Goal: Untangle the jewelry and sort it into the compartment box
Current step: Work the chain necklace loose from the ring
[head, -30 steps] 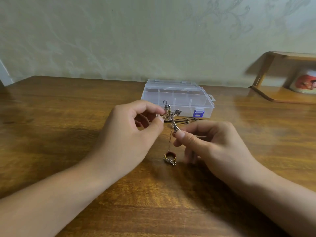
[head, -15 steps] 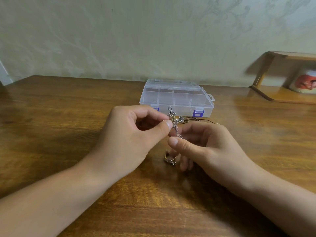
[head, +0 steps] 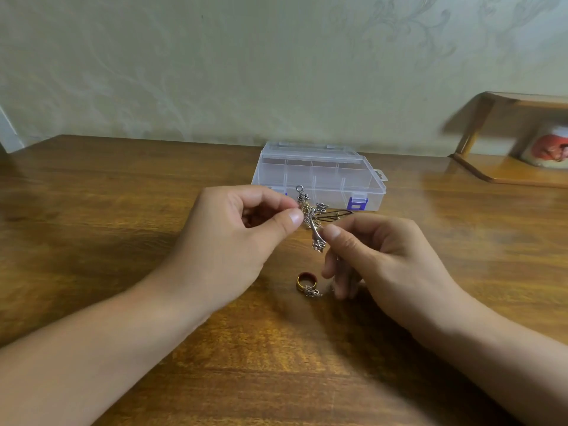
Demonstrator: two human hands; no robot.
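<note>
A silver cross pendant [head: 313, 224], tangled with a thin gold chain and a dark cord [head: 338, 214], hangs above the table between both hands. My left hand [head: 242, 238] pinches the tangle near the cross's middle with thumb and forefinger. My right hand [head: 381, 259] pinches the lower stem of the cross. Below them a gold ring with a red inside [head: 306, 281] lies on the wooden table [head: 123, 210], a small silver piece beside it. The clear compartment box [head: 319, 176] with blue latches stands closed behind the hands.
A low wooden shelf [head: 510, 173] stands at the back right with a white, red-printed object [head: 550, 147] under its top. A pale patterned wall runs along the table's far edge.
The ring now lies on the table, no longer hanging from the tangle on its chain. My right hand's pinch has shifted onto the cross's lower stem; both hands stay close together.
</note>
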